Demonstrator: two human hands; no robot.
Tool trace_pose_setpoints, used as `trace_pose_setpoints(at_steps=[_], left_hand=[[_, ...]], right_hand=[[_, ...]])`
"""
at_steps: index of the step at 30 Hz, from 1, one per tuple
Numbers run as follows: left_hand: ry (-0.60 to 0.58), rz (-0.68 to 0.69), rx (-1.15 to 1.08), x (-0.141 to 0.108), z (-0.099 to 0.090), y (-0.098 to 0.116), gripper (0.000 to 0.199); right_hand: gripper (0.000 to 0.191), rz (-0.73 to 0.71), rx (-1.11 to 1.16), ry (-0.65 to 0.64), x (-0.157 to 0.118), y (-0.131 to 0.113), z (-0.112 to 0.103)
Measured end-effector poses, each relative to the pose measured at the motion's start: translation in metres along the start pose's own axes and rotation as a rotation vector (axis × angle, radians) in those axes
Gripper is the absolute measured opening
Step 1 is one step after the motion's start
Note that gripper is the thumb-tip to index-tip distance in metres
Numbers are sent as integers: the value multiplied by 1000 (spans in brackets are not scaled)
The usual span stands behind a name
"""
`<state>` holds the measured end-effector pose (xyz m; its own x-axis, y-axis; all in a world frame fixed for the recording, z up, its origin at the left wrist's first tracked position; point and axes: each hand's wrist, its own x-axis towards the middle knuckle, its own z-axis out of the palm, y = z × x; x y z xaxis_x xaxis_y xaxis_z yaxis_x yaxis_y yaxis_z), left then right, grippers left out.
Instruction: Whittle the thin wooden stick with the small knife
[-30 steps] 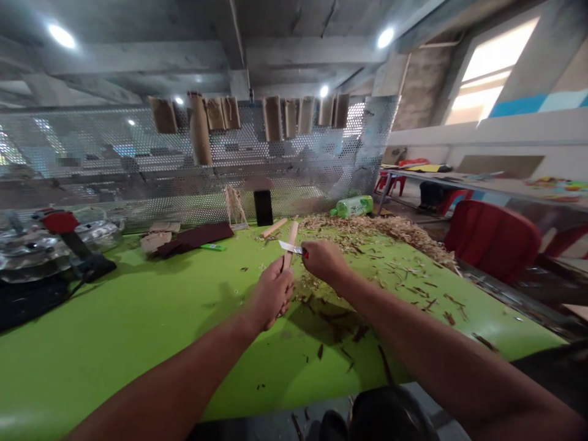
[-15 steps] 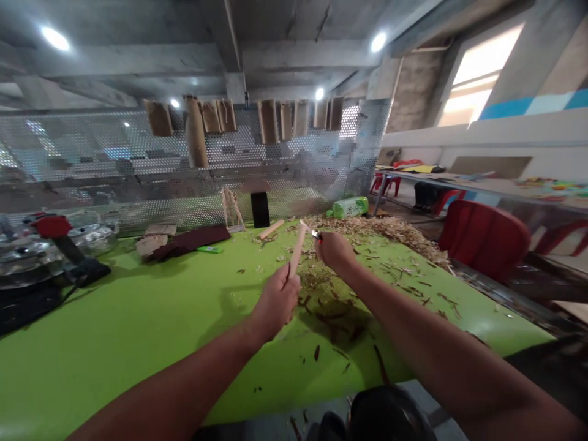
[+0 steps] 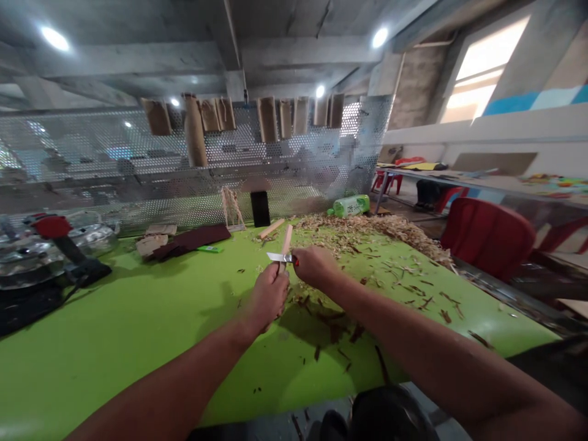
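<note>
Tabletop (image 3: pixel 128 312): knife (image 3: pixel 276 257) across stick (image 3: pixel 288 237) (bottle label (image 3: pixel 353 205) blurred).

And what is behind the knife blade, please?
The wooden stick, held in the left hand, passes behind the blade; its covered stretch there cannot be seen.

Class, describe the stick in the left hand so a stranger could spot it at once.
Start at the green table and go to the left hand above its middle. The stick juts from that hand, pointing away from the body. Unlike the other stick, lying on the table, it is held and has a knife across it.
</note>
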<state>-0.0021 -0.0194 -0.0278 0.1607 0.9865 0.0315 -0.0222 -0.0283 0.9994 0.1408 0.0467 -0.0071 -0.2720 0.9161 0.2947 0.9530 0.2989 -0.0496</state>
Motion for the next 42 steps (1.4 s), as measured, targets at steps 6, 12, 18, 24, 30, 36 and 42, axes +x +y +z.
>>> trace_pose_setpoints(at_steps=[6,12,18,24,30,36,42], left_hand=[[-25,-29,31,-9,2,8,40],[-40,7,8,-7,1,3,43],[-24,-27,62,-8,0,8,44],[-198,63,149,-25,11,6,36],[-138,14,-151,-6,-4,2,46],[-98,45,-160,9,-16,-2,28],[-119,62,-111,8,-13,-3,15]], right_hand=[[31,39,-28,1,5,14,-5],[32,25,-34,-11,2,13,-5],[32,60,-5,18,7,15,-5],[32,382,88,-10,25,71,-11],[36,398,196,91,29,81,2],[27,40,194,87,9,28,10],[30,-1,35,-13,1,7,6]])
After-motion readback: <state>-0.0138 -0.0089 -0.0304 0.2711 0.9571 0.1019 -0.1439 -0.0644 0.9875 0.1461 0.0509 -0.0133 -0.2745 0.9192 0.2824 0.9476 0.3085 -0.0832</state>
